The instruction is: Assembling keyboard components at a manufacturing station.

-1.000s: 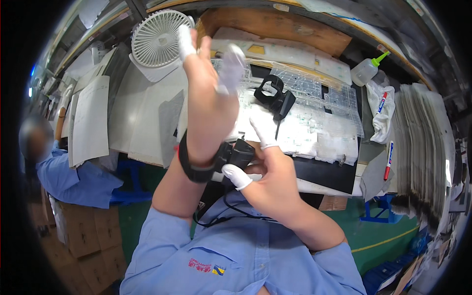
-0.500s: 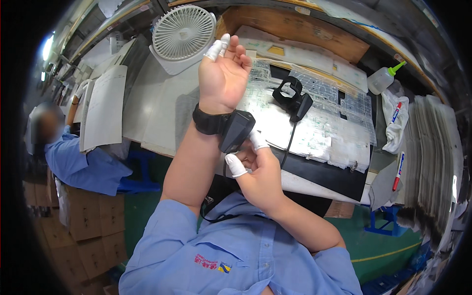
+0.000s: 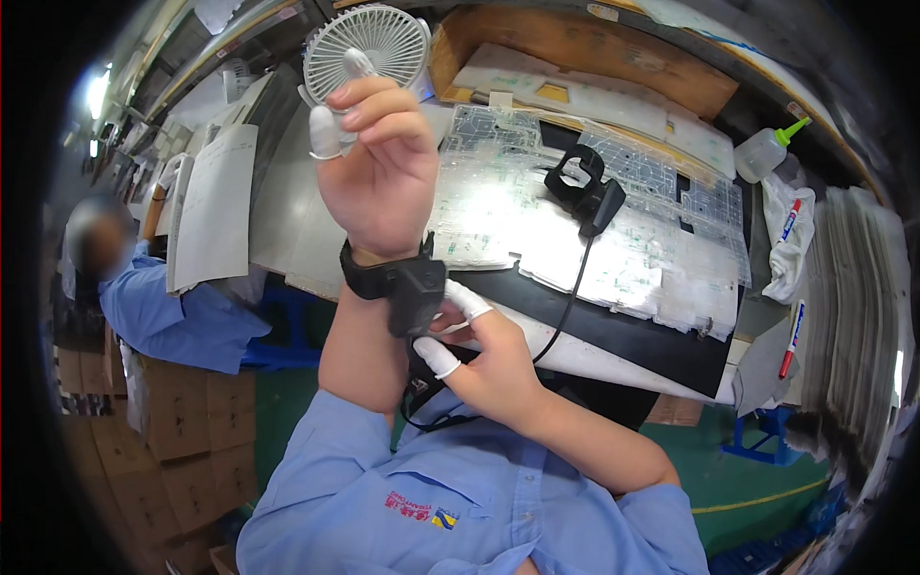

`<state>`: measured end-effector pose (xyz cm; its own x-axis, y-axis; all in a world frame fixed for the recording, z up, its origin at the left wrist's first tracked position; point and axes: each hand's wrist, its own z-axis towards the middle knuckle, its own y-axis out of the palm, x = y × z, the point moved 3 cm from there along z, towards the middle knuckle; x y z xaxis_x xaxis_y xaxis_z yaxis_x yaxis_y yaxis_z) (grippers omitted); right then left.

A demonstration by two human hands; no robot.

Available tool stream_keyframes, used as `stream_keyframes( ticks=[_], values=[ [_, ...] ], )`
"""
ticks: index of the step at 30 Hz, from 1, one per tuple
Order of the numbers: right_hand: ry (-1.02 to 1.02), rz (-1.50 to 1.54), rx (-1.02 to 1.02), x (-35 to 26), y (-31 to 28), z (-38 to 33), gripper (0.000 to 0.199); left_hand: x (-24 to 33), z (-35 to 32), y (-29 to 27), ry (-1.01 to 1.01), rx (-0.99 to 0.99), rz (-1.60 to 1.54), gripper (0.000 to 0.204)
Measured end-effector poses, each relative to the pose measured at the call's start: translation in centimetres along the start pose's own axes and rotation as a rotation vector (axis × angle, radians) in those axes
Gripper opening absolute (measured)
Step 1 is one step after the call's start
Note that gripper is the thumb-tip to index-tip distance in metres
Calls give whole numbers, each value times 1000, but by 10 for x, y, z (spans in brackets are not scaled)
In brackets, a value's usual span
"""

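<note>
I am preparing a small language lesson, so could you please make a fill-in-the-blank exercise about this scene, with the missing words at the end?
1. The right hand's grip is at the boxy black device strapped to the person's ____ wrist.
2. Behind the raised left hand's grip stands a white ____.
3. In the picture, a second black device lies on pale sheets to the ____ of the left hand's grip.
4. The squeeze bottle has a bright ____ nozzle.

Missing words: left; fan; right; green.
</note>
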<state>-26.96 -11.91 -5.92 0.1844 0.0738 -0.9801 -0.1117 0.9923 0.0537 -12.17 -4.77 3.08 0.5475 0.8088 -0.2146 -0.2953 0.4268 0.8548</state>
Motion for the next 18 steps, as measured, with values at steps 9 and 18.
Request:
stream_keyframes(
  ticks=[9,18],
  values=[
    [-144,-35,4,-6,-1,0,53,20,-18,4,109,-39,-263,7],
    [87,287,83,5,2,7,66,19,-21,6,218,-36,1011,44]
  ],
)
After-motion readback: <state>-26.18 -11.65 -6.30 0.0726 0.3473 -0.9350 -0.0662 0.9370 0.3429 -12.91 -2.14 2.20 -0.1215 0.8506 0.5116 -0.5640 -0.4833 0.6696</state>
